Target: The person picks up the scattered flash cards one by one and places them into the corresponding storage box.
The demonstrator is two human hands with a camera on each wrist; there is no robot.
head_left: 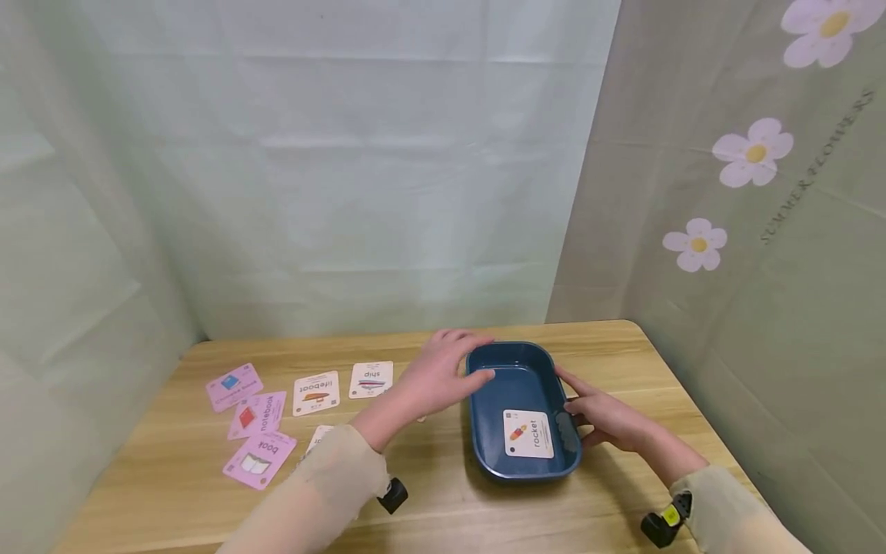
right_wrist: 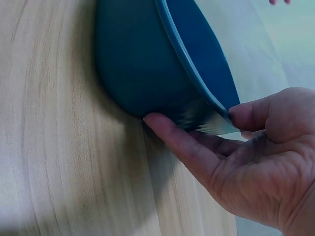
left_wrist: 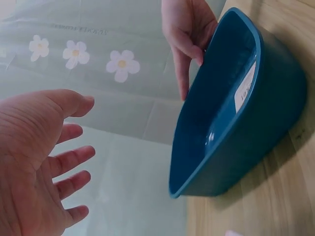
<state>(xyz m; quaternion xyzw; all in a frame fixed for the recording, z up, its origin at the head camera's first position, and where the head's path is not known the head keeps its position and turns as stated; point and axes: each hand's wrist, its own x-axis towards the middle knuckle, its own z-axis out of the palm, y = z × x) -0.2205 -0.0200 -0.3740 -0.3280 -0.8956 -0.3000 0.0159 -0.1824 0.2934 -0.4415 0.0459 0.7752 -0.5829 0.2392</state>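
Blue bin (head_left: 511,396), one: set on the desk (head_left: 429,500), between the two hands, well toward the desk's right side. Contents: one white card lettered "rocket" (head_left: 527,434), flat at the near end; shown whole from the head, only in part from the left wrist.

Right hand (head_left: 609,415): at the bin's right side, the bin to its left. Right wrist view, alone in this, shows the thumb at the rim and fingers against the outer wall, pinching the side.

Left hand (head_left: 439,369): at the bin's left, holding nothing, fingers loosely spread. From the head its fingertips overlap the rim; left wrist view shows a clear gap between hand and bin.

Cards left of the left hand, head view: "ship" (head_left: 371,379); "lifeboat" (head_left: 316,393); three pink cards close together, namely "notebook" (head_left: 257,415), "book" (head_left: 259,459) and a third pink card (head_left: 234,387) with a blue picture.

Surround: pale cloth backdrop (head_left: 388,192); printed flowers (head_left: 753,152) at right.
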